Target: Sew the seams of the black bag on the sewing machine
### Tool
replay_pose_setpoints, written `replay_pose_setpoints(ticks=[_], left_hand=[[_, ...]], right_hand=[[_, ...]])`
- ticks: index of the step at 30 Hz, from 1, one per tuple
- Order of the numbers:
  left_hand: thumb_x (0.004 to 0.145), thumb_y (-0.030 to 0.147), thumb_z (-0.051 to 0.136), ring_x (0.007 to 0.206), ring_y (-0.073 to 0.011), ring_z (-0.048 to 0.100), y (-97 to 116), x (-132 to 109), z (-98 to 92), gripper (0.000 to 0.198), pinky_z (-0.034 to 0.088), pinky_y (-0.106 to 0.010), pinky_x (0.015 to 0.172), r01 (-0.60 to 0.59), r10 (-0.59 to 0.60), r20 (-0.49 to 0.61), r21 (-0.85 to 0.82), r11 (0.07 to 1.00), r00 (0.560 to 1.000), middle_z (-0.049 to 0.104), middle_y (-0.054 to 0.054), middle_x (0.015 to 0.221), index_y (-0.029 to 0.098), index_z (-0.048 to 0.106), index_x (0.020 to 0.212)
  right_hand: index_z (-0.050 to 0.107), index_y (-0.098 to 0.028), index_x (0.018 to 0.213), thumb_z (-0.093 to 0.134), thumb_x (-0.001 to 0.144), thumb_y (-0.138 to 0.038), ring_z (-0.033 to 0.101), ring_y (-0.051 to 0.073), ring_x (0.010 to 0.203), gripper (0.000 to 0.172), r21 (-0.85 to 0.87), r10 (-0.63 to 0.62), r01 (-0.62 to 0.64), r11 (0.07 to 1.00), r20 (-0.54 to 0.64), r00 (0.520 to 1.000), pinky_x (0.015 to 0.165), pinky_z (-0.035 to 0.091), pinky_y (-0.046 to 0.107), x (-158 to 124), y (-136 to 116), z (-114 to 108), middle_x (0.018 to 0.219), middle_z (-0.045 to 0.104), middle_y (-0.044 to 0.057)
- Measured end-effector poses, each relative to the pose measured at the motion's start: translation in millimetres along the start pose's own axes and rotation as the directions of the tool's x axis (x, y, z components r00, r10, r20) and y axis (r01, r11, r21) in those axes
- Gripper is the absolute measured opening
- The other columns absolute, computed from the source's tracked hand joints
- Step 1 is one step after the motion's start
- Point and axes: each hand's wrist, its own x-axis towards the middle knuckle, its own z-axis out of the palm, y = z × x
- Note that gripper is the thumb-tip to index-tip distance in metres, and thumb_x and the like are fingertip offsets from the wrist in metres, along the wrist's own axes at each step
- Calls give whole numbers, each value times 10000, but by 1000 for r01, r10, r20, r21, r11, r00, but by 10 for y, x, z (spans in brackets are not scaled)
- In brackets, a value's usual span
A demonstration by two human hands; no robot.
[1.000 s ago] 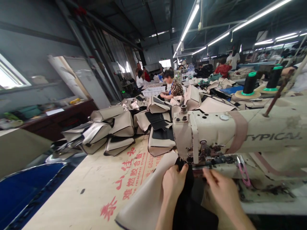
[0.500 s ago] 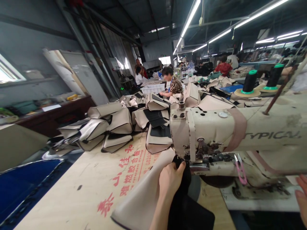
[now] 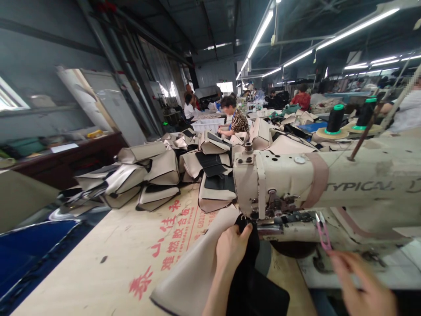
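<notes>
My left hand (image 3: pixel 232 245) is closed on a beige and black fabric piece (image 3: pixel 194 263), pinching its black part just below the needle area of the cream sewing machine (image 3: pixel 279 175). The piece hangs toward me over the plywood table. At the lower right my right hand (image 3: pixel 363 281), blurred by motion, has its fingertips at the lower end of the pink thread snips (image 3: pixel 324 232), which stand against the machine's lower arm with the blades up. Whether the fingers grip the snips is unclear.
Beige and black sewn pieces (image 3: pixel 161 166) are piled behind the plywood table (image 3: pixel 108 254). A blue lined container (image 3: pixel 36 250) is at the left. Black thread spools (image 3: pixel 335 119) stand beyond the machine. Other people sit farther back.
My right hand has come in from the right edge to the pink snips. My left hand stays on the fabric by the needle area. The view has shifted slightly.
</notes>
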Motion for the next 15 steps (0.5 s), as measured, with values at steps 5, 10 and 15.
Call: replay_pose_setpoints(ticks=[5, 10, 15], left_hand=[[804, 546, 367, 535, -146, 508, -6, 18, 10, 479, 249, -228, 487, 10, -10, 11, 9, 1000, 1000, 559, -32, 550, 173, 548, 565], [794, 559, 376, 532, -139, 509, -36, 89, 11, 490, 254, -222, 478, 6, -7, 41, 13, 1000, 999, 562, -30, 545, 168, 568, 569], [789, 568, 377, 568, -153, 539, -36, 198, 2, 497, 274, -223, 487, -9, 8, 57, 17, 1000, 998, 590, -41, 570, 166, 593, 589]], right_hand=[[567, -195, 728, 487, 816, -482, 498, 161, 601, 310, 354, 252, -512, 783, 572, 781, 568, 372, 246, -204, -859, 1172, 641, 534, -1], [408, -196, 555, 474, 801, -505, 316, 121, 488, 400, 408, 374, -618, 672, 533, 759, 458, 221, 236, -146, -906, 1402, 498, 322, -44], [412, -204, 562, 490, 778, -471, 272, 117, 463, 351, 457, 459, -693, 558, 525, 716, 428, 189, 240, -78, -972, 1400, 485, 301, -47]])
